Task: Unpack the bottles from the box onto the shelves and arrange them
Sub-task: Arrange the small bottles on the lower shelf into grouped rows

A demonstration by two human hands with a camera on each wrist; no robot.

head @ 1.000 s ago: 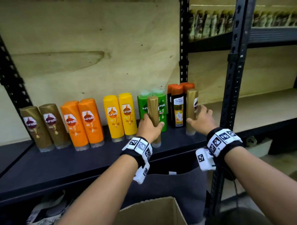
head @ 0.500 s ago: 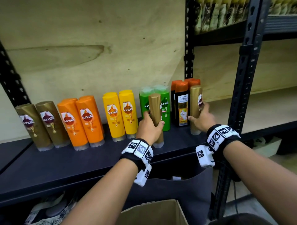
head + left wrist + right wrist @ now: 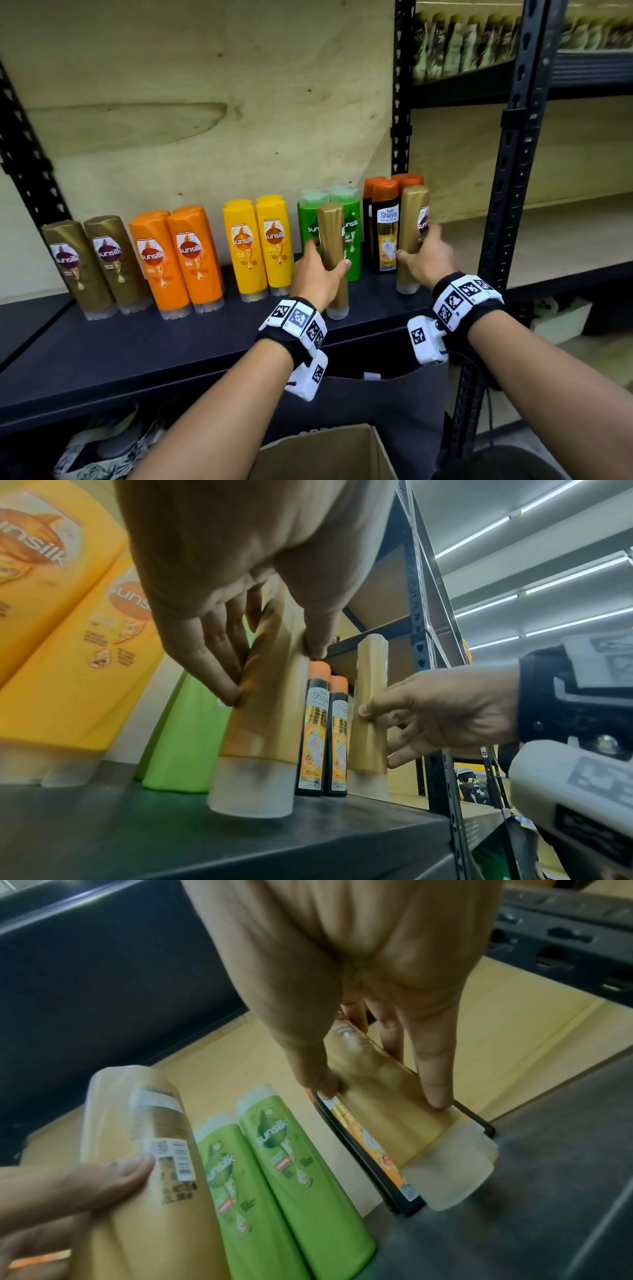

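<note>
My left hand [image 3: 320, 270] grips a gold Sunsilk bottle [image 3: 334, 250] that stands cap-down on the dark shelf [image 3: 171, 346] in front of the green bottles [image 3: 352, 240]; in the left wrist view fingers and thumb pinch the gold bottle [image 3: 270, 696]. My right hand [image 3: 423, 260] holds a second gold bottle [image 3: 411, 233] upright at the right end of the row, beside the black Shayla bottles [image 3: 385, 233]; the right wrist view shows thumb and fingers round that gold bottle [image 3: 404, 1110]. A cardboard box [image 3: 329, 455] sits below, its inside hidden.
Along the shelf stand two gold bottles [image 3: 92, 260], orange bottles [image 3: 178, 257] and yellow bottles [image 3: 257, 243] against a plywood back. A black upright post [image 3: 510, 171] rises just right of my right hand. Beyond it lies a bare wooden shelf [image 3: 565, 240]; pouches fill the shelf above.
Both hands keep their gold bottles. The right bottle has shifted a little nearer the Shayla bottles. My head has moved closer to the shelf.
</note>
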